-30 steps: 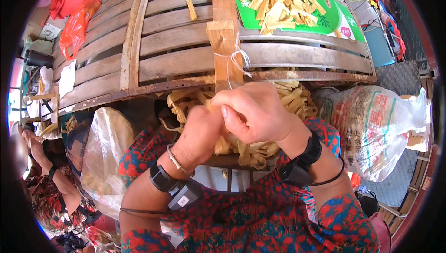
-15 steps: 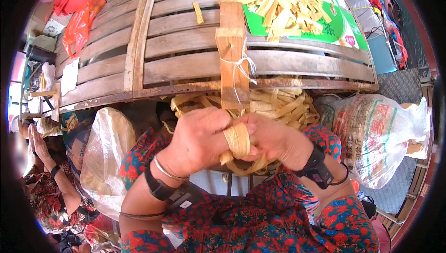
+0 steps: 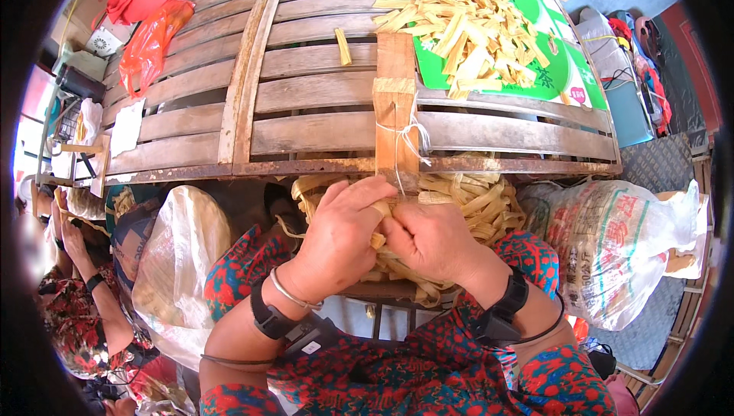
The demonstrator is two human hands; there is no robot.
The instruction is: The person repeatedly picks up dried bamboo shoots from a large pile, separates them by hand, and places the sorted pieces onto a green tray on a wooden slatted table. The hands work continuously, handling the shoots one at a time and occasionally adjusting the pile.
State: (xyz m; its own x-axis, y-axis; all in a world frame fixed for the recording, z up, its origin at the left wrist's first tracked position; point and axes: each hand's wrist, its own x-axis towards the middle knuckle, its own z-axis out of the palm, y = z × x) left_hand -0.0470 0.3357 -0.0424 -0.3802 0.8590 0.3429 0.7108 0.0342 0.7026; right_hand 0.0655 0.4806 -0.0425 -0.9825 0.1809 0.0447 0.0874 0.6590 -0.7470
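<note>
The left hand [image 3: 342, 226] is curled, pinching a yellow strip [image 3: 378, 241] near the lower end of the wooden block [image 3: 394, 121]. The right hand [image 3: 434, 238] is curled beside it, fingertips hidden; I cannot tell what it grips. A loose pinch could let the strip unfold onto the pile [image 3: 493, 206] beneath; a hard pull against the string [image 3: 397, 157] could tear it. 0.5 s ago a broad loop showed between the 2 hands; now only small bits show, closer to the block.

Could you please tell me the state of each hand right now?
Left hand: closed, holding a yellow strip.
Right hand: closed; whether it also grips the strip is hidden.
</note>
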